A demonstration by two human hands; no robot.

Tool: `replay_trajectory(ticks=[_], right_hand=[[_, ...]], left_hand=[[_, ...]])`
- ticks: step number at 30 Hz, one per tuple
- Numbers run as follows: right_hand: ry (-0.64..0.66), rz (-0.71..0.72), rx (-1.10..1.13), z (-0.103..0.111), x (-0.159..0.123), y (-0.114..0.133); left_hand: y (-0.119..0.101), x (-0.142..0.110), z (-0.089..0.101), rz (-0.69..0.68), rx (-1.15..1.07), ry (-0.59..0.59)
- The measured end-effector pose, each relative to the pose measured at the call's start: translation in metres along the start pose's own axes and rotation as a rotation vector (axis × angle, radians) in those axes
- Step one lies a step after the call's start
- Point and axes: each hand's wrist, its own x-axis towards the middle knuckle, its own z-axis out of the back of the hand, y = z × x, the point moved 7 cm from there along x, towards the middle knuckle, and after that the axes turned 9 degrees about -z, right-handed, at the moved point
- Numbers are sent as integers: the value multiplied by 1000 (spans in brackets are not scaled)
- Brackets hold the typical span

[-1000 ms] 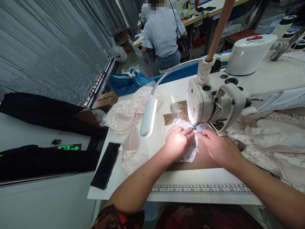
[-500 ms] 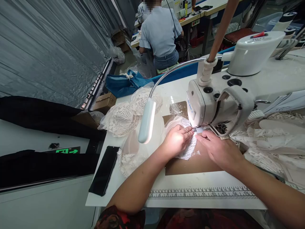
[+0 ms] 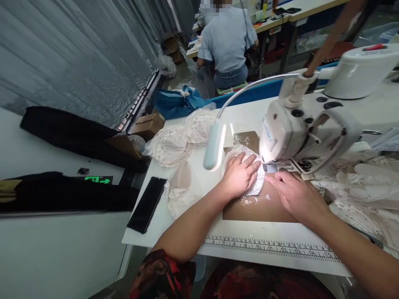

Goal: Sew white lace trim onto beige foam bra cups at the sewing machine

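Under the head of a white sewing machine (image 3: 282,128) lies a white lace bra cup (image 3: 256,186), its right edge at the presser foot. My left hand (image 3: 241,174) rests flat on the cup with its fingers spread, just left of the needle area. My right hand (image 3: 297,193) is on the other side, on the brown board (image 3: 262,209). One of its digits is stretched out to the cup's edge while the others are loosely bent. Nothing shows clearly in its grasp. The needle itself is too small to make out.
A lamp (image 3: 214,145) on a bendy arm hangs left of the machine. Lace cups (image 3: 170,145) and a phone (image 3: 146,204) lie at left. More lace pieces (image 3: 368,182) are heaped at right. A ruler strip (image 3: 271,249) runs along the front edge. A co-worker (image 3: 226,45) sits beyond.
My view has shifted, so the scene sits farther right. My left hand has flattened and spread its fingers over the cup, which has turned a little. My right hand stays near the presser foot.
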Motion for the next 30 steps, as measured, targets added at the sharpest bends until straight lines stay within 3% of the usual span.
replay_trajectory(ticks=[3,6,9,13,14,18,20,23,26,28,30], right_hand=[[-28,18,48,-9,-6,-9],[-30,75,82,-20,-8,-17],[-47,116,115,-24,-8,-20],[-57,130,145,-25,-8,-23],[-50,135,153,-27,-8,-23],[-19,92,260,-23,-6,-28],[1,62,363,-12,-8,-26],[81,-19,600,7,-16,-18],[377,-62,948,10,-31,14],[558,-58,1228,10,-39,46],[641,-115,1539,9,-43,71]], left_hand=[[-1,-9,8,71,67,41],[4,-32,28,163,24,86],[15,-77,63,270,24,-4],[62,-170,104,779,212,-168],[71,-188,108,837,226,-186],[89,-224,111,859,164,-223],[83,-228,114,836,115,-259],[54,-225,122,745,-100,-362],[10,-205,120,553,-603,-468],[-21,-183,114,411,-850,-423],[-47,-158,106,283,-1000,-338]])
